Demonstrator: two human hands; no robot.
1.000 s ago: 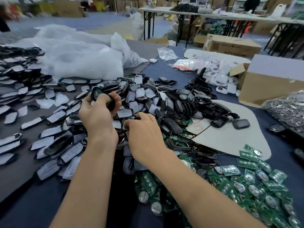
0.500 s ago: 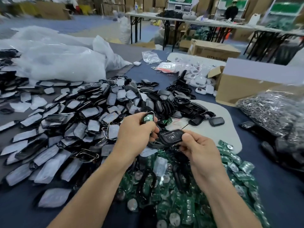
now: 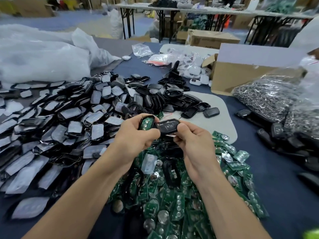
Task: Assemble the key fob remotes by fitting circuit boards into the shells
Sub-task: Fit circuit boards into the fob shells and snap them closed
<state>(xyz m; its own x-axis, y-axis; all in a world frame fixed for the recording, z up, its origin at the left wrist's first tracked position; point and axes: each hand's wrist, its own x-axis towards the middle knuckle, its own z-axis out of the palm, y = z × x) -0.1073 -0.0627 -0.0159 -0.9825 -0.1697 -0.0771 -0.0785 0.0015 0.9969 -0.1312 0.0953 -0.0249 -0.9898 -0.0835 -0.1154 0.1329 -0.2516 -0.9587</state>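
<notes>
**Spotter:** What do you have in hand?

**Operator:** My left hand (image 3: 136, 137) is curled round a back shell (image 3: 149, 116), open side up towards me, with a green circuit board (image 3: 147, 124) lying inside it. My right hand (image 3: 193, 137) pinches a black front cover (image 3: 168, 127) between thumb and fingertips, button face up. Both pieces are held above the heap of loose boards (image 3: 172, 209), clear of the worktop (image 3: 279, 169).

**Spotter:** How do the two pieces sit against each other?

**Operator:** Side by side, the cover to the right of the shell. Its left end meets the shell's right edge, touching or overlapping. From here I cannot tell which. The axes are what matter. The cover's long axis runs nearly left to right across my view. The shell's runs away from me, leaning a little to the right. So they are crossed, not lined up.

**Spotter:** So what does the closing call for?

**Operator:** As I judge it, the cover has to turn until its long axis matches the shell's, then be brought over the board face and pressed down. The right hand is the nearer one for that, while the left only needs to hold the shell level.

**Spotter:** Any risk?

**Operator:** The board could tip out of its seat if the shell tilts. I cannot see whether it is fully seated.
</notes>
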